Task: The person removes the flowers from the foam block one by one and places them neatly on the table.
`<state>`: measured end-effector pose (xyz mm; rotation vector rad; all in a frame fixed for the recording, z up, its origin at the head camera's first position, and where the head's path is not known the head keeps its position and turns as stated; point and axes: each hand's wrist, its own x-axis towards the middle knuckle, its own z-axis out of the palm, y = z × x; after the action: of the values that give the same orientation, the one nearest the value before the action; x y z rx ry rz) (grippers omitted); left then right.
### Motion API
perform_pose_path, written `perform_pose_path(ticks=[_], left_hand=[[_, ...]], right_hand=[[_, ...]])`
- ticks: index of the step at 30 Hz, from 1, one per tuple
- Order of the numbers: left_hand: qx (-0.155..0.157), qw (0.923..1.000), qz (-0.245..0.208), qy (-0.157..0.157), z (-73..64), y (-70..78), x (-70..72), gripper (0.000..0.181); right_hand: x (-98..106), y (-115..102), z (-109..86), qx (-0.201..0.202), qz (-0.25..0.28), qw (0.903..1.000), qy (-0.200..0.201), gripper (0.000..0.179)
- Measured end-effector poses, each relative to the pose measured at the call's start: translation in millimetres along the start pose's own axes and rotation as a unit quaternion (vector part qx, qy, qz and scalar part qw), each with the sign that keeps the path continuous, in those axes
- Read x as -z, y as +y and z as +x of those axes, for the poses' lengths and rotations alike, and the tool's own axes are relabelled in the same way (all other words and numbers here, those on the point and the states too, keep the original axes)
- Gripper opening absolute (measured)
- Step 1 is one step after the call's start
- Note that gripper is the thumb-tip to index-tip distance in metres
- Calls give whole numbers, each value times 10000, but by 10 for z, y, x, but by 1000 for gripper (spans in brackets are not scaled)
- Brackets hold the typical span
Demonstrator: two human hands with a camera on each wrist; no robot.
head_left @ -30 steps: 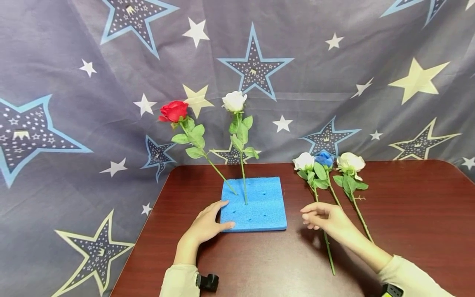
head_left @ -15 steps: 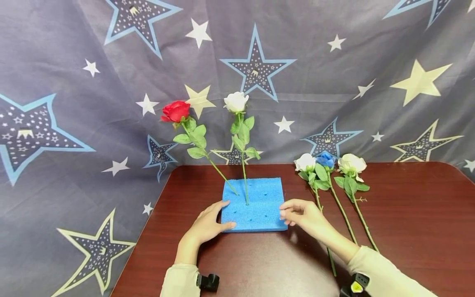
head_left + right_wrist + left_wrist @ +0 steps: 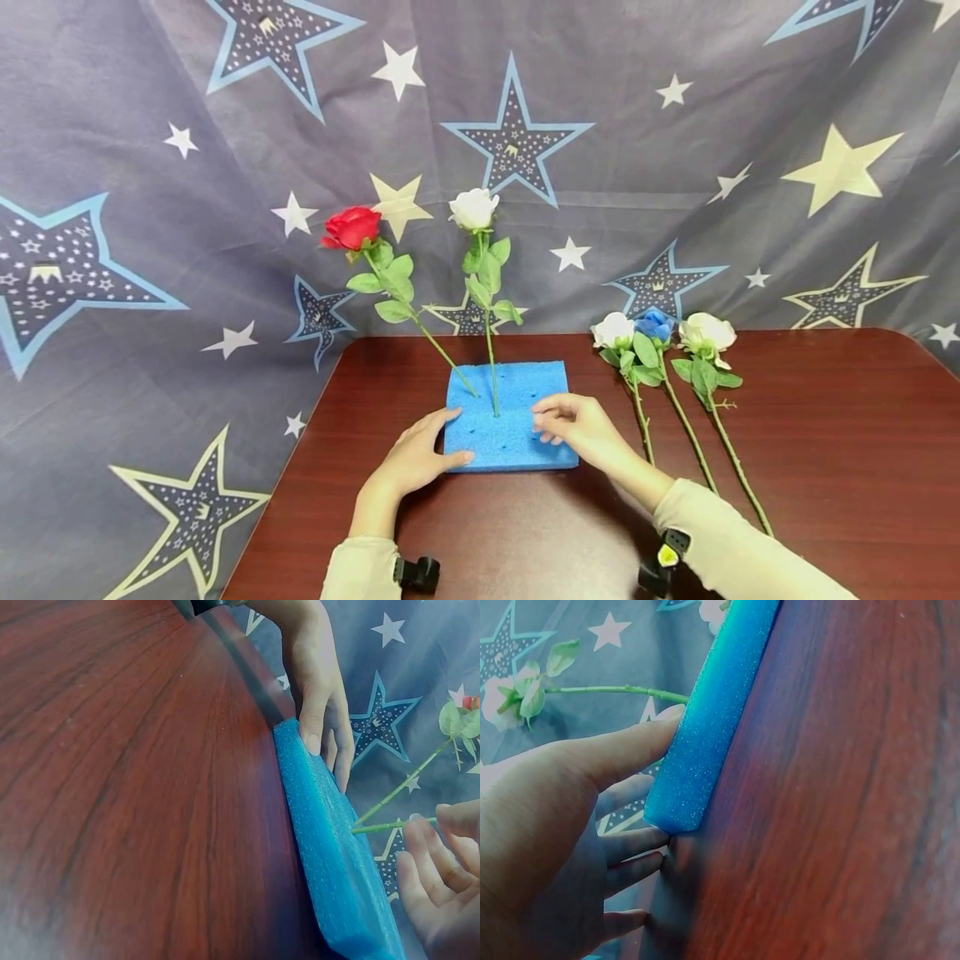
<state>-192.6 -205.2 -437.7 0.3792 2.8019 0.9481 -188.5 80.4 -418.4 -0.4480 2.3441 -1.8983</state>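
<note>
A blue foam block (image 3: pixel 502 458) with small holes lies on the table. From it rise a red rose (image 3: pixel 352 228), leaning left, and a white rose (image 3: pixel 474 209), nearly upright. My left hand (image 3: pixel 411 457) rests against the block's left side, thumb and index fingertip on its edge. In the left wrist view the fingers (image 3: pixel 634 866) are spread beside the block's end. Over the right part of the block hovers my right hand (image 3: pixel 576 428), fingers loosely bent with nothing in them. In the right wrist view a green stem (image 3: pixel 382 827) runs behind these fingertips.
At the right of the table lie a white rose (image 3: pixel 614 331), a blue rose (image 3: pixel 654 325) and a cream rose (image 3: pixel 707 335), stems towards the front. Behind the dark red table (image 3: pixel 847 433) hangs a grey cloth (image 3: pixel 630 100) with stars.
My right hand has moved left from beside the loose stems to over the block's right part. The left hand stays at the block, and the roses have not moved.
</note>
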Motion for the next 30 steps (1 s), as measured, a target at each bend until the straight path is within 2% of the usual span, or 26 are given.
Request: perform_pose_path(ticks=[11,21,25,30], left_hand=[[41,9999,102,24,13,-19,-17,76],[126,9999,85,34,23,-34,-16,77],[87,9999,106,17,9,-20,-4,77],[6,9999,115,17,6,-7,-3,77]], right_hand=[[-224,-2,146,121,-3,9998,147,22],[-399,38,306,-53,257,9962,832,22],[-439,83,361,-142,218,9949,978,19],[-473,121,437,-67,201,9937,1099,18]])
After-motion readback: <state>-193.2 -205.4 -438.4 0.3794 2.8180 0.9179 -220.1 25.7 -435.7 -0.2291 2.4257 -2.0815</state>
